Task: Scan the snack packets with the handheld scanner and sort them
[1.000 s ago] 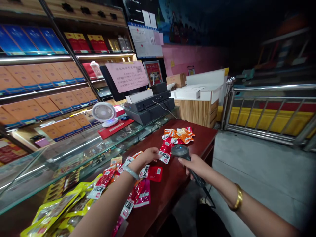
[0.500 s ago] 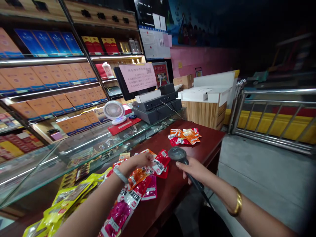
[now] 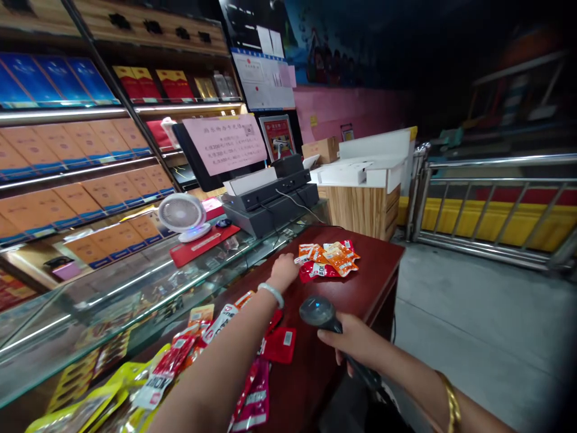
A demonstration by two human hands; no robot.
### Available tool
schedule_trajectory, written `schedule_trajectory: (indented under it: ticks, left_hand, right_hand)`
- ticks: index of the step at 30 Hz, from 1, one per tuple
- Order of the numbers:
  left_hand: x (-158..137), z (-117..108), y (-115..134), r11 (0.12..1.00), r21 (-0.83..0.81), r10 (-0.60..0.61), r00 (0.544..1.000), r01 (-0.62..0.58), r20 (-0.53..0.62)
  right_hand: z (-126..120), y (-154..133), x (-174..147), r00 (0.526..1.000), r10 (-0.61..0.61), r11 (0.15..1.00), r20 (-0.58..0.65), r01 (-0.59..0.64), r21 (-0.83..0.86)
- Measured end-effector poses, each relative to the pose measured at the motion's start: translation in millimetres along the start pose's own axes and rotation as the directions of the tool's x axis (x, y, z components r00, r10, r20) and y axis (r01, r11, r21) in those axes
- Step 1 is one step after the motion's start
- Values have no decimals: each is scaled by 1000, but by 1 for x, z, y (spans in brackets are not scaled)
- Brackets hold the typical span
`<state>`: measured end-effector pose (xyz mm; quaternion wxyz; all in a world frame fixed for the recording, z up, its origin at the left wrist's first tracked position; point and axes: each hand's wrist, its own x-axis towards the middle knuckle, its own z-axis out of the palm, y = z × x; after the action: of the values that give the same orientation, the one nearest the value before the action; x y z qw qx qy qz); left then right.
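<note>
The step in hand looks like a left-hand reach to the small packet pile (image 3: 331, 261), right of centre in the frame; the left hand (image 3: 285, 273) is at its left edge, though whether its fingers grip a packet cannot be told; below centre, the right hand's (image 3: 354, 340) fingers wrap the scanner (image 3: 318, 310); the next move seems to call for a sure left-hand pinch, scanner steady.
</note>
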<state>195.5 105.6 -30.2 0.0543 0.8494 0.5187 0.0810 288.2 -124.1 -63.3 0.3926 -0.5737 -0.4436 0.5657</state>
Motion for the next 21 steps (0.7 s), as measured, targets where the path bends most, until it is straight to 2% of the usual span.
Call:
schedule_trajectory:
  ticks: [2, 4, 8, 11, 15, 21]
  left_hand:
    - [17, 11, 12, 996, -18, -91, 995, 91, 47]
    - [26, 17, 17, 992, 18, -126, 989, 125, 79]
    - [20, 15, 11, 981, 28, -195, 976, 193, 94]
    - [4, 7, -7, 970, -111, -198, 969, 215, 148]
    - [-29, -6, -38, 936, -308, -134, 981, 172, 141]
    - [-78, -23, -66, 899, -412, -115, 988, 148, 103]
  right_hand:
    - [-7, 5, 1, 1000, 4, 1000, -8, -4, 1]
    - [-15, 11, 2, 1000, -1, 1000, -28, 1, 1]
    - [-25, 17, 2, 998, -7, 1000, -70, 8, 0]
    - [-28, 17, -1, 996, -24, 1000, -80, 24, 0]
    - [-20, 10, -7, 995, -45, 999, -89, 43, -23]
    - [8, -6, -18, 995, -72, 996, -64, 68, -51]
